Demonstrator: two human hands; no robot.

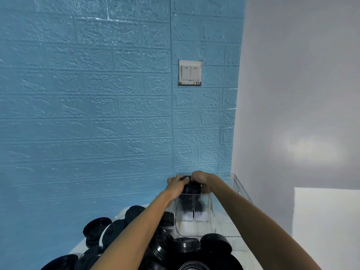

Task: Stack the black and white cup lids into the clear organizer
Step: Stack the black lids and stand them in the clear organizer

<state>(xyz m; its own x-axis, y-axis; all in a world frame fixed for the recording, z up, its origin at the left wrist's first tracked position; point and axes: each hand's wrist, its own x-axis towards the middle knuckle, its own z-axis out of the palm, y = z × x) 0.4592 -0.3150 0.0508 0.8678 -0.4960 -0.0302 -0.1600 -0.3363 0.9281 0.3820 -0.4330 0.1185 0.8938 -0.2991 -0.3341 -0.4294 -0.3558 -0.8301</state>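
1. Black lid stack [191, 187] sits between your two hands, at the far end of the clear organizer [194, 215], above its ribbed front wall.
2. Your left hand [176, 183] grips the stack from its left side, fingers curled round the top lids.
3. Your right hand [200, 180] grips the same stack from the right and over the top, fingers bent down onto it; fingertips of both hands nearly meet on the top lid.
4. Lower part of the stack shows dark through the organizer's ribbed plastic; whether it touches the floor of the bin, cannot tell.
5. Organizer stands on a white table [251, 256], close to the blue brick-pattern wall [87, 114], with its right compartment holding nothing visible.
6. Loose black cup lids [187, 244] lie heaped on the table near you, left of and in front of the organizer, under your forearms.
7. White lids barely show at the back of the heap, mostly hidden.
8. Double light switch [190, 73] on the wall above your hands.
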